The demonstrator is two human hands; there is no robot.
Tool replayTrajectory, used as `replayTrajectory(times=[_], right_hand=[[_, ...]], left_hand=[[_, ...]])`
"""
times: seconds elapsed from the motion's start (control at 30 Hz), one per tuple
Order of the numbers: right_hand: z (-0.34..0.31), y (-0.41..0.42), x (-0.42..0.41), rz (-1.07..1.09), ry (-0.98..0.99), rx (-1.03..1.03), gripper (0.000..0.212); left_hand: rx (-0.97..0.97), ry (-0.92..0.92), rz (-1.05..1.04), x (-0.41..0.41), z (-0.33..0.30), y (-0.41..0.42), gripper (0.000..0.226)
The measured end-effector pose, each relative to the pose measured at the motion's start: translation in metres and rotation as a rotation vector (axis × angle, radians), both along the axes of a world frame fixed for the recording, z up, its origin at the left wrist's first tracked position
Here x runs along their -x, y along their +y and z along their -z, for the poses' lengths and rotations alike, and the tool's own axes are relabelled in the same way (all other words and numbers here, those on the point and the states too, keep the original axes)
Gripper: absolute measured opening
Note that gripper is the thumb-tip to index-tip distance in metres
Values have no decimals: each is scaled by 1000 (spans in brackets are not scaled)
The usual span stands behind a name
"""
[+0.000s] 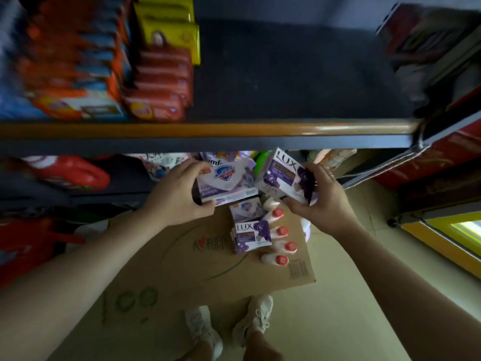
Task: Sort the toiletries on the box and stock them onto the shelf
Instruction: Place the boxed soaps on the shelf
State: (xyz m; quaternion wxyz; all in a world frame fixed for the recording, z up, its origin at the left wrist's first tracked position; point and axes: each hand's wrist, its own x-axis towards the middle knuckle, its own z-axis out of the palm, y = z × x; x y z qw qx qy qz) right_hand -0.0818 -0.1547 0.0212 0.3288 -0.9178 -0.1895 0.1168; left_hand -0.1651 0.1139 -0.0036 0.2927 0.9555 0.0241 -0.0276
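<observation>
My left hand [174, 194] grips a stack of white-and-purple Safeguard soap boxes [225, 181] above the cardboard box [182, 261]. My right hand [322, 201] holds a stack of purple Lux soap boxes [286, 175], tilted, just below the shelf edge [208, 130]. On the cardboard box lie another Safeguard box [244, 211], a Lux stack [250, 237] and several white bottles with red caps [282, 246] in a column.
The upper shelf [286, 74] carries orange and blue packs [73, 74], red packs [158, 92] and yellow packs [169, 29] at left, with dark bare surface to their right. Refill pouches sit on the lower shelf. My feet stand on the tiled floor below.
</observation>
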Motion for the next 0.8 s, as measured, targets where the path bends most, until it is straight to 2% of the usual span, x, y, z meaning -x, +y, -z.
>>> replayTrajectory(times=[0.13, 0.23, 0.37, 0.53, 0.67, 0.73, 0.8], right_hand=[[-38, 9, -26, 63, -108, -81, 68], [-49, 16, -54, 82, -176, -68, 68], [-46, 25, -103, 76, -231, -12, 67], [-34, 36, -169, 24, -259, 96, 62], [-27, 45, -203, -84, -219, 191, 66], [-25, 51, -215, -141, -207, 233, 69], [-21, 59, -225, -169, -231, 203, 66]], left_hand=[[-124, -231, -30, -19, -53, 1, 67], [-256, -315, -73, -46, -72, 1, 62], [-366, -276, -134, -92, -83, -7, 69], [-499, -98, -166, -148, -78, -9, 75], [-503, -24, -216, -176, -69, -2, 72], [-617, -34, -192, -187, -62, 3, 66], [-760, -77, -163, -198, -54, 8, 51]])
